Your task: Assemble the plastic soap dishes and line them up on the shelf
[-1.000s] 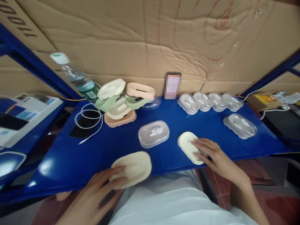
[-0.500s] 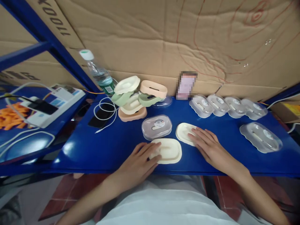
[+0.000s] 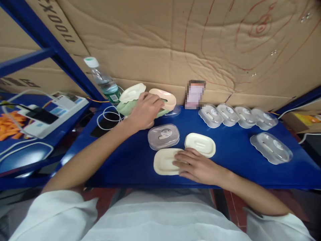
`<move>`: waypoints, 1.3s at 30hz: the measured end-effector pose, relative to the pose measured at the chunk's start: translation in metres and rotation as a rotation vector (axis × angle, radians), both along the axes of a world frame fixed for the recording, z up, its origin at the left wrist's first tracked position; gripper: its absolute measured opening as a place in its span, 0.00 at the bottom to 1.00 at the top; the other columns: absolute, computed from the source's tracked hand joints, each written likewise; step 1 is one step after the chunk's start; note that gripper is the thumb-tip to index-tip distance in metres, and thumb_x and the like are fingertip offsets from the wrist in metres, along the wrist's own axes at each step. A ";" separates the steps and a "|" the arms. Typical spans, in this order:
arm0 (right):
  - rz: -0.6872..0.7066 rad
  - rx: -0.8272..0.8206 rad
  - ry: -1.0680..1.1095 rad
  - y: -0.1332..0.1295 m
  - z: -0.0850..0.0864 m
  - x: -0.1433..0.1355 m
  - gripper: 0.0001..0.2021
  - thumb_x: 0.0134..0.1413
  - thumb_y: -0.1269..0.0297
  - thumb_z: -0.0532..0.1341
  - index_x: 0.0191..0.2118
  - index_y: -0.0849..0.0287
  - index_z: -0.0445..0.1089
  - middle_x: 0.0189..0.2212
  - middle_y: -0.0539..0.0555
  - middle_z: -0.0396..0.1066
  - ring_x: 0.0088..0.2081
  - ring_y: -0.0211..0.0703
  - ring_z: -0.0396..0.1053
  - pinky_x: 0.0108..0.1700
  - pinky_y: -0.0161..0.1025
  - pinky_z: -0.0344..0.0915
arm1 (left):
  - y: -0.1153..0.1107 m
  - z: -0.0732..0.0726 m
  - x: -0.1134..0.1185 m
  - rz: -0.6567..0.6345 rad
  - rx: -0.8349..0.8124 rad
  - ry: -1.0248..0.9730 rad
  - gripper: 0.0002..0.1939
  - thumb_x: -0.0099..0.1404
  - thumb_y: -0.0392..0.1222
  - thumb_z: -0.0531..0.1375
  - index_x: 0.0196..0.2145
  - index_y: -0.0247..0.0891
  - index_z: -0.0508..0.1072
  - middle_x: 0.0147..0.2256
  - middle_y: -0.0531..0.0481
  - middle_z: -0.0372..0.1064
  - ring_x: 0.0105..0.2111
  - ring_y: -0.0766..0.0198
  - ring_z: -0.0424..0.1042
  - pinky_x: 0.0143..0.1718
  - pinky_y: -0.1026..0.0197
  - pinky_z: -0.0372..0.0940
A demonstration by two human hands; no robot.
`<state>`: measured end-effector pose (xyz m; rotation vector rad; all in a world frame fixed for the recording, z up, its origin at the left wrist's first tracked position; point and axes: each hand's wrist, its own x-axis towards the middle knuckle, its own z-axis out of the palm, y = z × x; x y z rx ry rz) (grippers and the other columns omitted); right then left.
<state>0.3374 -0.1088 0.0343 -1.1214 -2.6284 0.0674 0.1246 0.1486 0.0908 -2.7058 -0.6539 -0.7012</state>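
Observation:
My left hand [image 3: 147, 108] reaches over the stack at the back, its fingers closed at the slot of a peach oval soap dish piece [image 3: 170, 96], which is tilted. Under and beside that hand are a green piece [image 3: 124, 107] and a cream piece [image 3: 132, 92]; the lower stack is mostly hidden. My right hand [image 3: 200, 166] lies with fingers stretched over the right part of a cream oval soap dish tray [image 3: 163, 162] near the front edge. Just behind it rests a second cream oval piece [image 3: 201, 144] with a raised oval middle. A clear-lidded soap dish [image 3: 163, 136] sits to the left.
Several clear-lidded soap dishes [image 3: 211, 116] line the back right, with another [image 3: 271, 148] apart at far right. A phone [image 3: 195, 94] leans on the cardboard wall [image 3: 140, 43]. A water bottle [image 3: 107, 83], white cable [image 3: 105, 118] and power strip [image 3: 57, 113] are at left.
My left hand has left the front cream tray and moved up to the stack, where the peach piece has tilted. My right hand has shifted left from the rear cream piece onto the front tray.

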 end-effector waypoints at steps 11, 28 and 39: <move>-0.013 -0.039 0.008 0.001 -0.006 -0.002 0.18 0.78 0.57 0.57 0.63 0.58 0.74 0.64 0.61 0.74 0.65 0.52 0.70 0.68 0.51 0.64 | -0.021 -0.032 -0.013 -0.063 -0.084 0.025 0.17 0.77 0.34 0.55 0.57 0.39 0.79 0.50 0.38 0.78 0.54 0.46 0.76 0.57 0.44 0.68; -0.339 0.022 0.120 -0.002 0.025 0.054 0.19 0.74 0.70 0.56 0.64 0.57 0.70 0.66 0.65 0.70 0.70 0.59 0.66 0.67 0.62 0.68 | -0.157 -0.047 -0.059 -0.537 0.002 -0.223 0.17 0.67 0.33 0.71 0.53 0.39 0.79 0.45 0.48 0.81 0.42 0.61 0.78 0.51 0.54 0.69; -0.277 -0.080 0.010 0.014 0.031 0.046 0.32 0.76 0.65 0.57 0.80 0.50 0.49 0.74 0.63 0.61 0.74 0.58 0.61 0.71 0.62 0.66 | -0.156 -0.064 -0.048 -0.421 -0.036 -0.059 0.12 0.74 0.34 0.64 0.54 0.34 0.77 0.51 0.42 0.82 0.47 0.56 0.79 0.49 0.54 0.70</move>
